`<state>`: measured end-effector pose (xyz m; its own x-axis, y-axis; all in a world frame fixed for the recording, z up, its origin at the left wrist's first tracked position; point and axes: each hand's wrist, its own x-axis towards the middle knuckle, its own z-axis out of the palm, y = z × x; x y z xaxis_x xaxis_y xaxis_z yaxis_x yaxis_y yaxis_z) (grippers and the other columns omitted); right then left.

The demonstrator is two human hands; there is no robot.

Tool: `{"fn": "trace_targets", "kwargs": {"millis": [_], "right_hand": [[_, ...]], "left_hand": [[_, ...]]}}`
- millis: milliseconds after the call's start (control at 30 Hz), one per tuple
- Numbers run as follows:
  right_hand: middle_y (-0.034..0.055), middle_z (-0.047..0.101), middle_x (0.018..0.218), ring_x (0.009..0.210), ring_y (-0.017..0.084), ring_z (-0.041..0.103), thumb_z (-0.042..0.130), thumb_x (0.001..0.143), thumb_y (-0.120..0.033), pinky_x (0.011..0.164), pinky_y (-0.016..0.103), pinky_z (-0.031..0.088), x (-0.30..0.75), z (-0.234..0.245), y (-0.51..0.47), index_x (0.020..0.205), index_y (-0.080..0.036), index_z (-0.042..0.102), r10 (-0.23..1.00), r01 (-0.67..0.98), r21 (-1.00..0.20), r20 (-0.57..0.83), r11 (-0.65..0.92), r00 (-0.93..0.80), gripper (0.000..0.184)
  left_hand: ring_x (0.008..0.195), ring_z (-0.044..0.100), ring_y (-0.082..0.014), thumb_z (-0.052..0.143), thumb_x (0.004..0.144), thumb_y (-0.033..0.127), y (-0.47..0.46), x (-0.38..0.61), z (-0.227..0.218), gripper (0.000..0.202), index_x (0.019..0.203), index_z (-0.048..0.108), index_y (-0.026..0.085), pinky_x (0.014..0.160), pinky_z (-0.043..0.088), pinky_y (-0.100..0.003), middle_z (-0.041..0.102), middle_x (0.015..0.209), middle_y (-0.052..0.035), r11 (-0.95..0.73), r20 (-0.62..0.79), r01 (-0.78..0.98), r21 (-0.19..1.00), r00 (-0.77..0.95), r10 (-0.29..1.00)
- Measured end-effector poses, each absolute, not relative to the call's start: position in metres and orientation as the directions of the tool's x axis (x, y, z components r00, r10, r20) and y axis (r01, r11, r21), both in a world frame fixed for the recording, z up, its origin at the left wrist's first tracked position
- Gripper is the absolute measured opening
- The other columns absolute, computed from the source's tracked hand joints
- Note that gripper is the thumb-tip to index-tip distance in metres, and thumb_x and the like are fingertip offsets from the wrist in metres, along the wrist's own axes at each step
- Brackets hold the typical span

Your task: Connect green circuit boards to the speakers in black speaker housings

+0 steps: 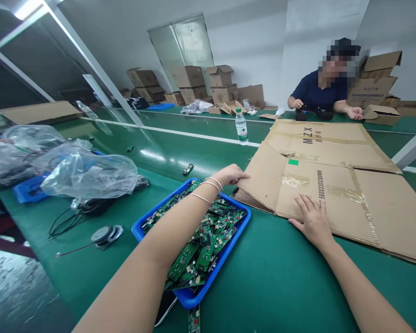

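Observation:
My left hand (231, 175), with thin bangles at its wrist, reaches across a blue tray (244, 226) to the left edge of a flattened cardboard box (319, 185). Its fingers are curled at that edge, where the top flap stands slightly raised from the layers below. The fingertips are partly hidden. My right hand (314, 217) lies open on the front part of the cardboard, fingers spread. Green circuit boards (208, 240) fill the blue tray, partly hidden behind my left forearm. The cardboard bears printed letters, strips of clear tape and a green sticker (293, 162).
Plastic bags (90, 173), a speaker (104, 236) with a wire and black cables lie left. A water bottle (241, 127) stands behind the cardboard. One loose board (188, 169) lies beyond the tray. A person (319, 88) sits across the bench; stacked cartons (190, 85) line the wall.

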<state>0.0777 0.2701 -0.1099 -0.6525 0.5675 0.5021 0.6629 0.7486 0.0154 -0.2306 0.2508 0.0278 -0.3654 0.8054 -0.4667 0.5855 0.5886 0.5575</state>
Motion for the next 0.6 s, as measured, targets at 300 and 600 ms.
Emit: {"fn": "trace_targets", "kwargs": {"millis": [300, 600], "right_hand": [[0.0157, 0.054, 0.13, 0.121, 0.033, 0.045, 0.042, 0.094, -0.036, 0.099, 0.051, 0.035, 0.073, -0.107, 0.265, 0.126, -0.012, 0.052, 0.491, 0.599, 0.114, 0.464, 0.793, -0.737, 0.041], [0.0146, 0.056, 0.129, 0.12, 0.033, 0.047, 0.038, 0.093, -0.011, 0.099, 0.045, 0.033, 0.078, -0.082, 0.26, 0.126, -0.013, 0.055, 0.509, 0.654, 0.179, 0.492, 0.735, -0.707, 0.037]], "left_hand": [[0.054, 0.053, -0.0072, 0.058, 0.089, 0.026, 0.26, -0.192, 0.066, 0.016, 0.086, 0.059, 0.011, 0.049, 0.046, -0.02, 0.058, 0.073, 0.0017, 0.366, -0.256, 0.482, 0.796, -0.28, 0.925], [0.053, 0.054, -0.0064, 0.05, 0.093, 0.026, 0.278, -0.184, 0.097, 0.021, 0.081, 0.06, 0.011, 0.054, 0.046, -0.02, 0.056, 0.065, 0.0015, 0.199, -0.062, 0.381, 0.903, -0.342, 0.938]]}}
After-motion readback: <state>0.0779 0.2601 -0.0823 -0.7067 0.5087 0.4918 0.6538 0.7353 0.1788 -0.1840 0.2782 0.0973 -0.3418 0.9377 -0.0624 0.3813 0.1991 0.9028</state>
